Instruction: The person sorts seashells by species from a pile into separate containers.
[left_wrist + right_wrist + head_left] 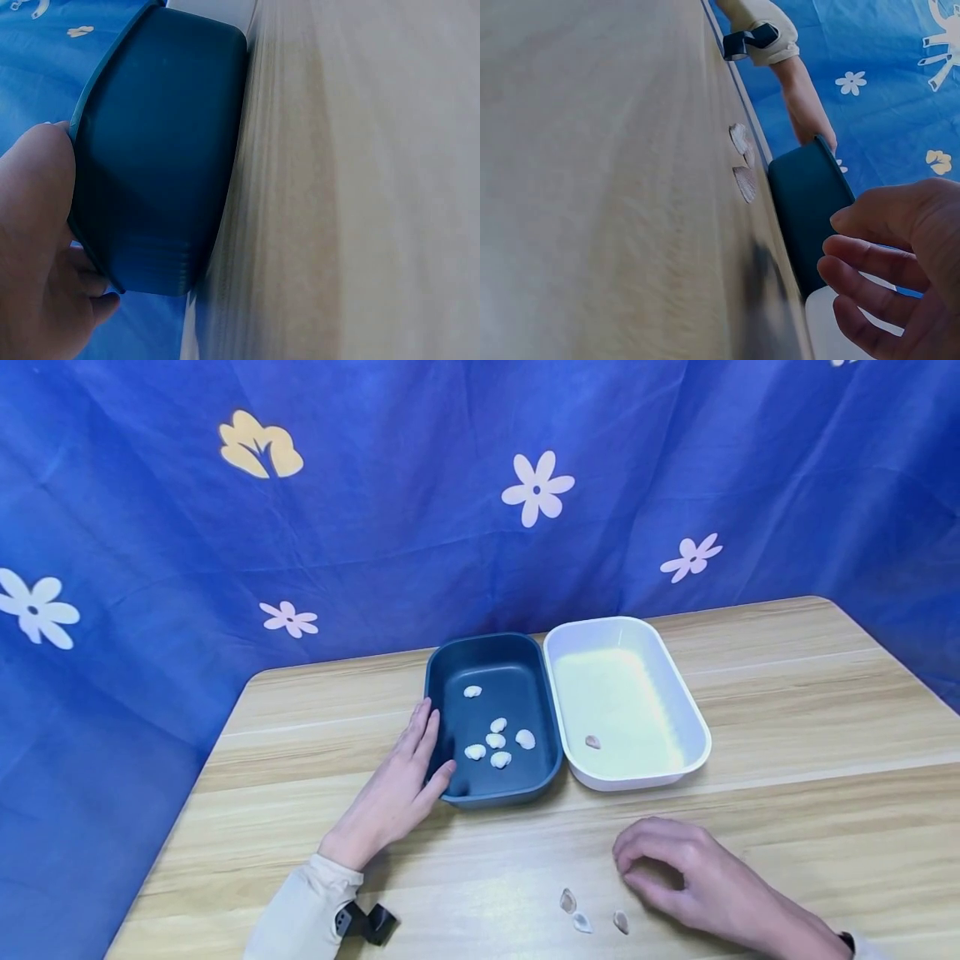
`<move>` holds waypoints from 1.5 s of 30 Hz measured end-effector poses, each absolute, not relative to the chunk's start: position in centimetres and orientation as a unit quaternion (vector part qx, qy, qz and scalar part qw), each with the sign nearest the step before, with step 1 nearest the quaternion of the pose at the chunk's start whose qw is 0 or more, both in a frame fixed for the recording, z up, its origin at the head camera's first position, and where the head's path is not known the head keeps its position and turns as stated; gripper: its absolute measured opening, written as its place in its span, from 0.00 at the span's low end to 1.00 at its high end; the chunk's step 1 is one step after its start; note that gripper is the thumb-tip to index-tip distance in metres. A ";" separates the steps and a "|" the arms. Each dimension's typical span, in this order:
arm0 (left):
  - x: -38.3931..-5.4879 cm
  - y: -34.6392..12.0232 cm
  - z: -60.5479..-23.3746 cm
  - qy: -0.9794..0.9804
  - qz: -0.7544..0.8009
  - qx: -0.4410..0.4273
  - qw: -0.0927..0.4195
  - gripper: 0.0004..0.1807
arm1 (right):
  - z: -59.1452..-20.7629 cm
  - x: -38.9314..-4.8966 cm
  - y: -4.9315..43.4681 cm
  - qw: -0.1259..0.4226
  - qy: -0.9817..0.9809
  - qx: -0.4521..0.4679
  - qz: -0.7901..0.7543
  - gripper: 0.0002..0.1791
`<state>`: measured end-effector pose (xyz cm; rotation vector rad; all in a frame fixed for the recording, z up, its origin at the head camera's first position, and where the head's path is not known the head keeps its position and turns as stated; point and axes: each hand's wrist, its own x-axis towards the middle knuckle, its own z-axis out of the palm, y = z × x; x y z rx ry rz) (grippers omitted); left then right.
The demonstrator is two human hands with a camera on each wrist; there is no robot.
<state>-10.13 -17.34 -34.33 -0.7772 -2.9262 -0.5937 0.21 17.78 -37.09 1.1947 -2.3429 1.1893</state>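
My left hand (pixel 397 781) rests at the left rim of a dark teal tub (pixel 537 787), fingers along its side and thumb over the near corner. In the left wrist view, the thumb (pixel 37 176) lies against the tub's edge. Several white ribbed seashells (pixel 500 760) lie inside. My right hand (pixel 693 877) hovers over the table in front of the white tub (pixel 693 766), fingers loosely bent. Nothing shows between its thumb and fingers in the right wrist view. Left of it lie a brownish seashell (pixel 621 922), a pale seashell (pixel 582 922) and another brownish seashell (pixel 567 901).
One brownish seashell (pixel 592 742) sits inside the white tub, near its front left. Both tubs stand side by side on a wooden table (pixel 810 710). Behind the table hangs a blue curtain (pixel 420 527) with flowers. A black strap device (pixel 367 924) is on the left wrist.
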 end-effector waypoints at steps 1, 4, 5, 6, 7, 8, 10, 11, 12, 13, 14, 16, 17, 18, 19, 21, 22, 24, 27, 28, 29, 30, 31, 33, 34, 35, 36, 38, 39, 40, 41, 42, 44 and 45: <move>-10.1 -17.3 -34.3 -0.948 -0.192 -0.251 0.028 0.38 | -37.2 0.3 17.8 0.124 -0.804 0.412 0.411 0.17; -10.1 -17.3 -34.3 -0.949 -0.193 -0.250 0.025 0.38 | -37.2 0.5 17.8 0.105 -0.808 0.407 0.414 0.07; -10.1 -17.3 -34.2 -0.949 -0.193 -0.249 0.024 0.38 | -37.3 0.6 17.8 0.101 -0.808 0.407 0.414 0.05; -10.0 -17.3 -34.2 -0.949 -0.193 -0.248 0.024 0.38 | -37.3 0.7 17.8 0.100 -0.808 0.408 0.412 0.04; -10.0 -17.3 -34.2 -0.949 -0.194 -0.248 0.023 0.38 | -37.3 0.7 17.8 0.099 -0.809 0.409 0.410 0.04; -10.0 -17.3 -34.2 -0.949 -0.194 -0.248 0.023 0.38 | -37.4 0.8 17.7 0.098 -0.809 0.409 0.410 0.04; -10.0 -17.3 -34.3 -0.949 -0.194 -0.249 0.024 0.38 | -37.6 0.8 17.7 0.107 -0.806 0.417 0.406 0.08; -10.1 -17.3 -34.3 -0.948 -0.194 -0.249 0.024 0.38 | -37.7 0.8 17.7 0.112 -0.803 0.421 0.405 0.10; -10.1 -17.3 -34.4 -0.948 -0.195 -0.250 0.025 0.38 | -37.8 0.9 17.6 0.114 -0.803 0.423 0.405 0.12; -10.1 -17.3 -34.4 -0.948 -0.194 -0.250 0.025 0.38 | -38.0 0.9 17.6 0.116 -0.803 0.424 0.403 0.13; -10.1 -17.3 -34.4 -0.948 -0.194 -0.250 0.025 0.38 | -38.1 0.9 17.6 0.118 -0.803 0.424 0.401 0.14; -10.1 -17.3 -34.4 -0.949 -0.193 -0.249 0.024 0.38 | -38.3 1.1 17.6 0.119 -0.806 0.424 0.396 0.15; -10.1 -17.3 -34.3 -0.949 -0.194 -0.248 0.024 0.38 | -38.4 1.1 17.6 0.119 -0.808 0.422 0.393 0.15; -10.0 -17.3 -34.3 -0.949 -0.193 -0.248 0.025 0.38 | -38.5 1.2 17.6 0.117 -0.813 0.418 0.387 0.14; -10.1 -17.3 -34.4 -0.949 -0.193 -0.248 0.025 0.38 | -38.5 1.3 17.6 0.114 -0.819 0.414 0.381 0.13; -10.1 -17.4 -34.5 -0.949 -0.193 -0.250 0.026 0.38 | -38.5 1.5 17.7 0.106 -0.831 0.403 0.369 0.11; -10.1 -17.4 -34.6 -0.948 -0.193 -0.250 0.026 0.38 | -38.4 1.6 17.7 0.100 -0.838 0.397 0.361 0.11; -10.1 -17.4 -34.6 -0.948 -0.193 -0.251 0.027 0.38 | -38.3 1.9 17.7 0.088 -0.851 0.383 0.348 0.11; -10.1 -17.4 -34.7 -0.948 -0.195 -0.251 0.027 0.38 | -38.3 2.1 17.7 0.080 -0.864 0.370 0.331 0.13; -10.1 -17.4 -34.7 -0.948 -0.195 -0.251 0.026 0.38 | -38.3 2.1 17.7 0.082 -0.867 0.367 0.326 0.14; -10.1 -17.4 -34.6 -0.948 -0.196 -0.250 0.026 0.38 | -38.4 2.2 17.6 0.089 -0.869 0.366 0.321 0.15; -10.1 -17.4 -34.7 -0.948 -0.196 -0.250 0.026 0.38 | -38.4 2.2 17.5 0.097 -0.870 0.366 0.315 0.15; -10.1 -17.4 -34.6 -0.948 -0.196 -0.250 0.027 0.38 | -38.5 2.2 17.5 0.106 -0.871 0.365 0.311 0.16; -10.1 -17.4 -34.6 -0.948 -0.196 -0.250 0.027 0.38 | -38.6 2.3 17.3 0.121 -0.872 0.363 0.306 0.16; -10.1 -17.4 -34.6 -0.948 -0.196 -0.250 0.028 0.38 | -38.7 2.3 17.3 0.124 -0.872 0.361 0.306 0.16; -10.1 -17.3 -34.6 -0.948 -0.196 -0.250 0.029 0.38 | -38.7 2.3 17.2 0.127 -0.872 0.360 0.307 0.15; -10.1 -17.3 -34.6 -0.948 -0.196 -0.251 0.029 0.38 | -38.8 2.3 17.2 0.127 -0.872 0.358 0.308 0.15; -10.1 -17.3 -34.6 -0.948 -0.196 -0.250 0.028 0.38 | -38.8 2.3 17.2 0.122 -0.872 0.354 0.315 0.16; -10.1 -17.3 -34.6 -0.948 -0.196 -0.250 0.027 0.38 | -38.8 2.3 17.2 0.118 -0.873 0.352 0.317 0.16; -10.1 -17.3 -34.6 -0.948 -0.197 -0.249 0.027 0.38 | -38.8 2.3 17.3 0.112 -0.873 0.350 0.320 0.17; -10.1 -17.3 -34.6 -0.948 -0.197 -0.248 0.027 0.37 | -38.8 2.3 17.3 0.106 -0.875 0.348 0.321 0.17; -10.1 -17.3 -34.6 -0.948 -0.197 -0.248 0.026 0.37 | -38.8 2.3 17.4 0.099 -0.875 0.346 0.324 0.18; -10.1 -17.3 -34.6 -0.948 -0.198 -0.248 0.027 0.37 | -38.8 2.4 17.5 0.088 -0.876 0.344 0.326 0.18; -10.1 -17.3 -34.6 -0.947 -0.199 -0.249 0.028 0.37 | -38.8 2.4 17.5 0.085 -0.876 0.343 0.328 0.17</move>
